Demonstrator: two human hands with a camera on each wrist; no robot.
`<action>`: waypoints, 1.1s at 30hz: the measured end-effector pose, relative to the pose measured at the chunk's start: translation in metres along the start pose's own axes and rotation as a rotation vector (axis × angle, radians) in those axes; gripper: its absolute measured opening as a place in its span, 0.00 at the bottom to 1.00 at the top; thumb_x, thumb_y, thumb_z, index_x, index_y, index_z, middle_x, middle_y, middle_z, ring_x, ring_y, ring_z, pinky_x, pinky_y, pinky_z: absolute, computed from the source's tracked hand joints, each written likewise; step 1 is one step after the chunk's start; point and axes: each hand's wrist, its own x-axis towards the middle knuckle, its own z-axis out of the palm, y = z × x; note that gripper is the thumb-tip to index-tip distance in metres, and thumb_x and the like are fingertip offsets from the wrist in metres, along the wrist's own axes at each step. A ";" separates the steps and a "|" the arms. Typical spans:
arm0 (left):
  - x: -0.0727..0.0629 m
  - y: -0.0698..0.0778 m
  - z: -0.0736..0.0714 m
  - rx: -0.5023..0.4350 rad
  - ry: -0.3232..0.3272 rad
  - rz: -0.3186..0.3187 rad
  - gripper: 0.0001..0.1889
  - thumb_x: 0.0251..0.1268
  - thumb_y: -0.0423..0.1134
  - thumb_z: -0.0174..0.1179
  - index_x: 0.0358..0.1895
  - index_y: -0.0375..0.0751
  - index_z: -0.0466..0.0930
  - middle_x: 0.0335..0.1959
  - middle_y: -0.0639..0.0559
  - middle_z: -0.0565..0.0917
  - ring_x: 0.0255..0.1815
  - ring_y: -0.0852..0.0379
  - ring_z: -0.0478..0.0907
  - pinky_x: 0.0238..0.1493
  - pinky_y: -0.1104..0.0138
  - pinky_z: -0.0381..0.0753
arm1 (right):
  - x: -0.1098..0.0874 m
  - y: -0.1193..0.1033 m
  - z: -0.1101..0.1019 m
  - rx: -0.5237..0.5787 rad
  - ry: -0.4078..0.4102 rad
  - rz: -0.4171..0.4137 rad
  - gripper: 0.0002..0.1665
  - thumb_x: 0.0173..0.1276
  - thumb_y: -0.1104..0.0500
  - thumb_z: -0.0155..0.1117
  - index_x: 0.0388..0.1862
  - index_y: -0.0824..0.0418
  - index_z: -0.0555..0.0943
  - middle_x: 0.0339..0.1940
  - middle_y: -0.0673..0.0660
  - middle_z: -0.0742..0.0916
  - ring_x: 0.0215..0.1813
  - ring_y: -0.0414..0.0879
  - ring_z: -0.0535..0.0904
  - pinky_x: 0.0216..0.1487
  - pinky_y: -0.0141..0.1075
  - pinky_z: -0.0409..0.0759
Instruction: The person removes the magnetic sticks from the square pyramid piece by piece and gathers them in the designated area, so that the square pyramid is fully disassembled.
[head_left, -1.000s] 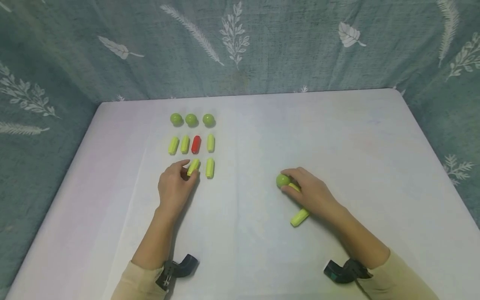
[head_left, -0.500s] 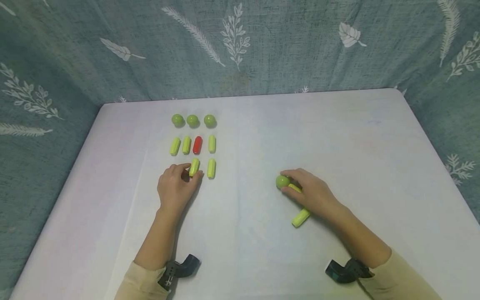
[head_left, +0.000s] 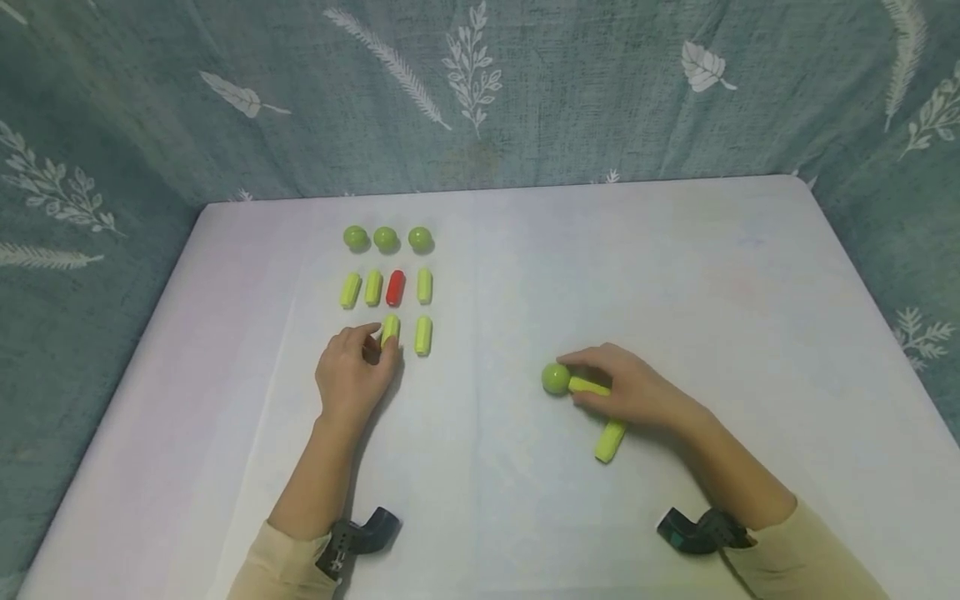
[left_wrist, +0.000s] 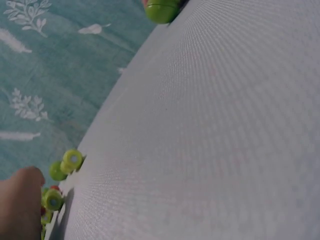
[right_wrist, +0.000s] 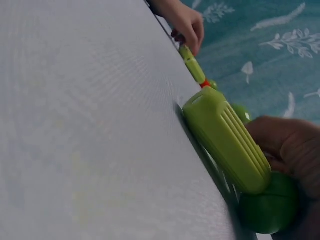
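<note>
My left hand (head_left: 352, 375) pinches a yellow-green cylinder (head_left: 390, 327) between thumb and finger, low over the table. Its pinch also shows in the right wrist view, where the left hand (right_wrist: 187, 27) is at the top. My right hand (head_left: 630, 387) arches over loose pieces with thumb and forefinger spread. Between them is the end of another yellow-green cylinder (head_left: 588, 386), and a green ball (head_left: 556, 378) sits right at the forefinger's tip. A ridged yellow-green cylinder (right_wrist: 225, 142) pokes out below the palm. Beside it, a darker green ball (right_wrist: 270, 205) shows in the right wrist view.
Three green balls (head_left: 386, 239) form a row at the back left. In front lie several yellow-green cylinders (head_left: 350, 290) and one red cylinder (head_left: 395, 287). One more yellow-green cylinder (head_left: 423, 335) lies right of my left hand. Patterned cloth (head_left: 570, 92) walls in the white table (head_left: 712, 275).
My right hand has drawn back slightly from the green ball, which has shifted left and nearer. The cylinder below that palm has turned. The left hand has straightened its cylinder a little.
</note>
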 end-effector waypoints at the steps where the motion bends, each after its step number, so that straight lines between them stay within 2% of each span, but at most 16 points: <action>1: 0.000 0.000 0.001 -0.022 0.022 0.021 0.12 0.55 0.37 0.62 0.38 0.32 0.82 0.23 0.43 0.80 0.24 0.47 0.74 0.26 0.60 0.70 | 0.000 0.001 0.000 0.023 -0.012 -0.013 0.26 0.58 0.59 0.69 0.57 0.58 0.78 0.50 0.53 0.83 0.50 0.48 0.76 0.50 0.43 0.75; 4: -0.001 0.004 0.003 -0.124 0.055 0.114 0.09 0.54 0.32 0.61 0.39 0.32 0.82 0.23 0.45 0.79 0.24 0.49 0.74 0.26 0.61 0.72 | 0.001 0.003 0.001 0.074 -0.007 -0.034 0.23 0.57 0.59 0.71 0.54 0.58 0.81 0.46 0.51 0.84 0.48 0.46 0.75 0.48 0.40 0.74; 7: -0.002 0.007 0.004 -0.249 0.020 0.249 0.08 0.56 0.30 0.60 0.39 0.33 0.82 0.23 0.46 0.78 0.25 0.52 0.75 0.28 0.66 0.74 | 0.003 0.005 0.004 0.082 0.091 -0.066 0.19 0.53 0.59 0.74 0.45 0.57 0.84 0.41 0.49 0.85 0.46 0.44 0.76 0.46 0.35 0.73; 11: -0.005 0.014 0.008 -0.423 -0.075 0.422 0.08 0.61 0.33 0.58 0.40 0.32 0.81 0.26 0.47 0.79 0.28 0.54 0.76 0.33 0.72 0.76 | 0.007 0.010 0.013 0.097 0.247 -0.160 0.16 0.47 0.63 0.77 0.37 0.57 0.85 0.34 0.48 0.86 0.43 0.43 0.76 0.44 0.31 0.72; 14: -0.010 0.026 0.014 -0.528 -0.187 0.488 0.11 0.65 0.38 0.59 0.43 0.32 0.80 0.30 0.48 0.81 0.30 0.55 0.78 0.37 0.73 0.77 | 0.013 0.009 0.019 0.124 0.251 -0.233 0.15 0.49 0.66 0.73 0.38 0.58 0.85 0.35 0.49 0.86 0.44 0.44 0.73 0.43 0.32 0.70; 16: -0.014 0.037 0.018 -0.539 -0.267 0.514 0.14 0.64 0.41 0.60 0.46 0.33 0.79 0.33 0.49 0.81 0.33 0.57 0.78 0.38 0.71 0.78 | 0.016 0.008 0.023 0.133 0.219 -0.266 0.16 0.51 0.68 0.69 0.41 0.58 0.85 0.37 0.49 0.85 0.45 0.44 0.71 0.43 0.33 0.69; 18: -0.016 0.048 0.021 -0.507 -0.339 0.536 0.18 0.61 0.44 0.64 0.49 0.35 0.79 0.37 0.50 0.82 0.35 0.58 0.78 0.40 0.69 0.78 | 0.018 0.006 0.025 0.156 0.189 -0.298 0.18 0.51 0.70 0.67 0.42 0.59 0.85 0.38 0.50 0.85 0.45 0.44 0.71 0.43 0.34 0.69; 21: -0.018 0.061 0.025 -0.434 -0.403 0.574 0.24 0.54 0.47 0.69 0.52 0.39 0.78 0.41 0.51 0.82 0.40 0.58 0.78 0.43 0.65 0.77 | 0.020 0.004 0.027 0.193 0.174 -0.325 0.16 0.51 0.69 0.71 0.41 0.61 0.86 0.38 0.52 0.86 0.44 0.46 0.74 0.43 0.34 0.71; 24: -0.019 0.069 0.028 -0.403 -0.432 0.594 0.27 0.48 0.48 0.72 0.52 0.41 0.78 0.43 0.52 0.82 0.44 0.56 0.79 0.46 0.63 0.76 | 0.020 0.003 0.028 0.224 0.182 -0.325 0.16 0.49 0.68 0.74 0.39 0.62 0.86 0.37 0.54 0.87 0.42 0.47 0.78 0.43 0.34 0.73; 27: -0.020 0.074 0.029 -0.405 -0.454 0.586 0.27 0.48 0.48 0.72 0.52 0.42 0.79 0.44 0.52 0.82 0.46 0.56 0.78 0.48 0.63 0.76 | 0.021 0.003 0.030 0.205 0.195 -0.328 0.17 0.47 0.66 0.76 0.39 0.61 0.86 0.36 0.54 0.88 0.41 0.46 0.79 0.44 0.34 0.72; 33: -0.023 0.079 0.032 -0.492 -0.498 0.554 0.24 0.48 0.43 0.72 0.50 0.40 0.79 0.44 0.51 0.81 0.48 0.56 0.78 0.52 0.64 0.76 | 0.027 0.006 0.034 0.177 0.215 -0.404 0.17 0.45 0.65 0.77 0.37 0.60 0.86 0.33 0.51 0.88 0.35 0.43 0.79 0.39 0.34 0.69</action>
